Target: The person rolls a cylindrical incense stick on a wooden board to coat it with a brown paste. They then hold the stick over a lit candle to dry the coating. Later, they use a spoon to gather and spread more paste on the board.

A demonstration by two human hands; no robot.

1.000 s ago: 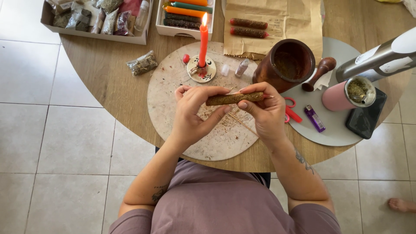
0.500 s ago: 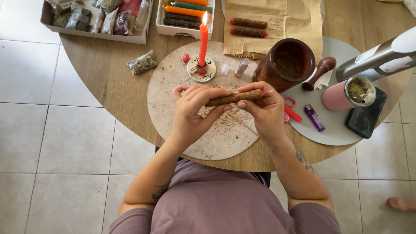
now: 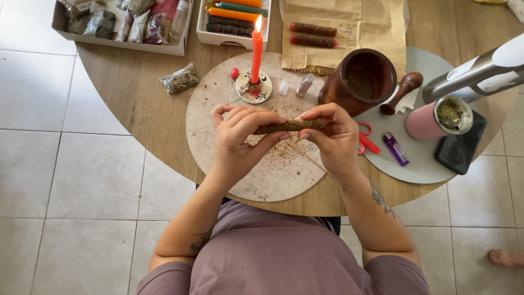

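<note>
Both hands, left and right, pinch the herb-coated stick at its ends; probably light, stiff, crumbly, so grip gently.

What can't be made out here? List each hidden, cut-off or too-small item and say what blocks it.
Head view only:
- Herb-coated stick: both ends hidden inside the left hand and right hand.
- Red scissors: mostly covered by the right hand.
- Box of sachets: cut off by the top edge.
- Mortar: contents too dark to tell.
- Grey handle: cut off by the right edge.
</note>
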